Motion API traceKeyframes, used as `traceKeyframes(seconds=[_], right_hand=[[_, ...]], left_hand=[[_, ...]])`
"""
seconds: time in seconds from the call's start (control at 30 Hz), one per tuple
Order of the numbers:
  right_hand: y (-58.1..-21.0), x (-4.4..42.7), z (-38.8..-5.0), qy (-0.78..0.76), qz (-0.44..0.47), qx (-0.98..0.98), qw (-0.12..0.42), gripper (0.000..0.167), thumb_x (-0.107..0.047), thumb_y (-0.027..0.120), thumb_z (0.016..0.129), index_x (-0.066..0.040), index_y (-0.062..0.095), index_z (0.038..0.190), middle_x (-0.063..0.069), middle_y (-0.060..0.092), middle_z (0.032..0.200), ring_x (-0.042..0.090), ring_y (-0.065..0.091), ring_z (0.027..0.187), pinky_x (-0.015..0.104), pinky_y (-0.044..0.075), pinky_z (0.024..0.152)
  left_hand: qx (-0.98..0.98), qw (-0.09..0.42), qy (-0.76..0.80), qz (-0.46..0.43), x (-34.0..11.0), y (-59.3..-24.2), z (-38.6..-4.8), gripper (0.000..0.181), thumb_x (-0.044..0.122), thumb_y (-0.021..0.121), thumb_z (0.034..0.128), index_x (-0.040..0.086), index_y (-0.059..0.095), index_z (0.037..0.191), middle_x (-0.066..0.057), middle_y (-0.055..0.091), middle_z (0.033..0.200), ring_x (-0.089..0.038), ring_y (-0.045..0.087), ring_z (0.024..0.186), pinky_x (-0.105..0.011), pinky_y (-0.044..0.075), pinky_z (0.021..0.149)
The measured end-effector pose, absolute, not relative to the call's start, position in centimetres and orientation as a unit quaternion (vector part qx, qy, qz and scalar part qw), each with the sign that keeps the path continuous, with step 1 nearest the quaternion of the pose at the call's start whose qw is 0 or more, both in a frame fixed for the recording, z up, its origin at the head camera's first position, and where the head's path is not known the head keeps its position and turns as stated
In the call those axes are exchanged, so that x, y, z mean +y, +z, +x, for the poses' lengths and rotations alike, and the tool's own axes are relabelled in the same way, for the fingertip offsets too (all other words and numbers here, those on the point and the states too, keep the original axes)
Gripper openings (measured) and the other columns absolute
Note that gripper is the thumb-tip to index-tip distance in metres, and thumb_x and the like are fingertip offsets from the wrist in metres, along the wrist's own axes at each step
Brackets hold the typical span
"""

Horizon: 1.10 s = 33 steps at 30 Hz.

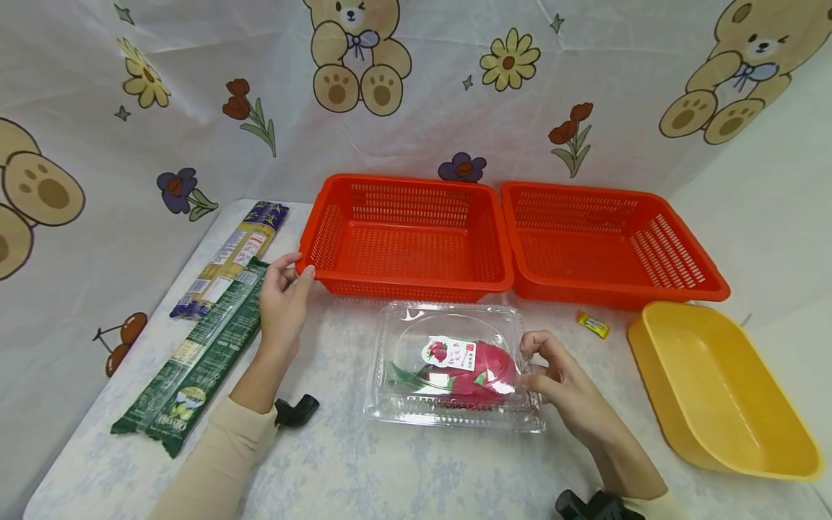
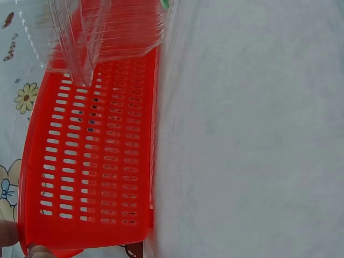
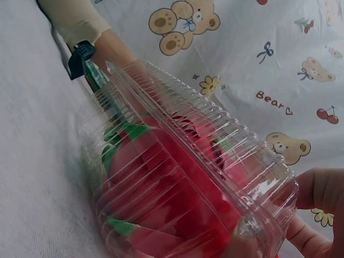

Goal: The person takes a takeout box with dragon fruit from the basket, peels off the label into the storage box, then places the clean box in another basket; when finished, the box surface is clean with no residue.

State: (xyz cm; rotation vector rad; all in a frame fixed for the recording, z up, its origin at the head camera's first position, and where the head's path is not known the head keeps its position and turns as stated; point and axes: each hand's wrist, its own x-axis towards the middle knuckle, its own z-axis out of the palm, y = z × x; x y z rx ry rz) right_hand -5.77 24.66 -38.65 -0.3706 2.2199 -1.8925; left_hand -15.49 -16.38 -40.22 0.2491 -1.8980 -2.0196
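My left hand (image 1: 283, 303) pinches the rim at the front left corner of a red plastic basket (image 1: 416, 285); in the left wrist view, its fingertips (image 2: 38, 251) show at the basket's end. My right hand (image 1: 565, 383) grips the right edge of a clear plastic clamshell box (image 1: 396, 325), thumb in front and fingers behind. Inside the closed box lies a pink-red dragon fruit (image 1: 497, 365) with green tips, under a white label (image 1: 448, 352). Through the ribbed side in the right wrist view, the fruit (image 3: 161, 177) appears large.
A second red basket (image 1: 611, 295) stands right of the first. Further right is a yellow tub (image 1: 663, 375), with a small yellow packet (image 1: 594, 325) nearby. Left of my left hand lie a green package (image 1: 195, 361) and a blue-and-yellow package (image 1: 230, 260). A printed cloth (image 1: 422, 137) hangs behind.
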Motion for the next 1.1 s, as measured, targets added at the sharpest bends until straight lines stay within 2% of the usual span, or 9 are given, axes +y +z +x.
traceKeyframes(seconds=[0.27, 0.47, 0.7, 0.83, 1.0, 1.1], right_hand=[[-39.4, 25.0, -6.2, -0.632, -0.098, 0.760, 0.114, 0.032, -0.001, 0.059, 0.095, -0.003, 0.041, 0.121, 0.017, 0.039, 0.124, 0.028, 0.059, 0.080, 0.034, 0.054, 0.061], [-39.7, 25.0, -6.3, -0.620, -0.088, 0.772, 0.107, 0.035, -0.004, 0.061, 0.093, -0.006, 0.042, 0.121, 0.016, 0.039, 0.126, 0.037, 0.055, 0.096, 0.035, 0.053, 0.067], [-39.9, 25.0, -6.3, -0.618, -0.081, 0.775, 0.102, 0.035, -0.003, 0.060, 0.093, -0.005, 0.042, 0.123, 0.016, 0.040, 0.126, 0.037, 0.052, 0.102, 0.035, 0.052, 0.072], [-40.1, 25.1, -6.3, -0.621, -0.078, 0.774, 0.099, 0.034, -0.003, 0.059, 0.093, -0.006, 0.043, 0.123, 0.016, 0.041, 0.125, 0.037, 0.053, 0.102, 0.037, 0.054, 0.074], [-40.3, 25.0, -6.3, -0.622, -0.091, 0.772, 0.092, 0.034, -0.002, 0.059, 0.093, -0.004, 0.043, 0.123, 0.016, 0.041, 0.125, 0.039, 0.048, 0.109, 0.038, 0.053, 0.080], [-40.4, 25.0, -6.3, -0.620, -0.091, 0.775, 0.087, 0.034, -0.002, 0.059, 0.093, -0.004, 0.044, 0.123, 0.016, 0.042, 0.124, 0.039, 0.048, 0.109, 0.038, 0.053, 0.081]], left_hand=[[-0.662, 0.187, -0.722, 0.076, -16.2, -40.4, -15.5, 0.038, 0.019, 0.066, 0.1010, 0.010, 0.056, 0.136, -0.011, 0.052, 0.105, -0.032, 0.054, 0.090, -0.020, 0.050, 0.075], [-0.661, 0.187, -0.722, 0.078, -16.2, -40.4, -15.4, 0.037, 0.021, 0.066, 0.1012, 0.012, 0.056, 0.136, -0.010, 0.052, 0.105, -0.033, 0.053, 0.092, -0.022, 0.051, 0.077], [-0.664, 0.188, -0.719, 0.076, -16.1, -40.4, -15.4, 0.039, 0.020, 0.065, 0.1017, 0.009, 0.054, 0.138, -0.007, 0.050, 0.102, -0.028, 0.053, 0.088, -0.022, 0.051, 0.076], [-0.685, 0.165, -0.705, 0.084, -16.4, -39.9, -15.3, 0.043, 0.022, 0.065, 0.1015, 0.010, 0.053, 0.140, -0.007, 0.052, 0.102, -0.023, 0.054, 0.088, -0.021, 0.050, 0.074], [-0.795, 0.102, -0.592, 0.084, -17.9, -37.7, -14.4, 0.060, 0.040, 0.061, 0.1024, 0.020, 0.036, 0.154, -0.010, 0.059, 0.109, -0.020, 0.052, 0.083, -0.029, 0.044, 0.070], [-0.854, 0.094, -0.507, 0.068, -18.4, -36.7, -13.4, 0.070, 0.048, 0.056, 0.1021, 0.023, 0.024, 0.159, -0.011, 0.057, 0.113, -0.024, 0.051, 0.074, -0.034, 0.044, 0.064]])
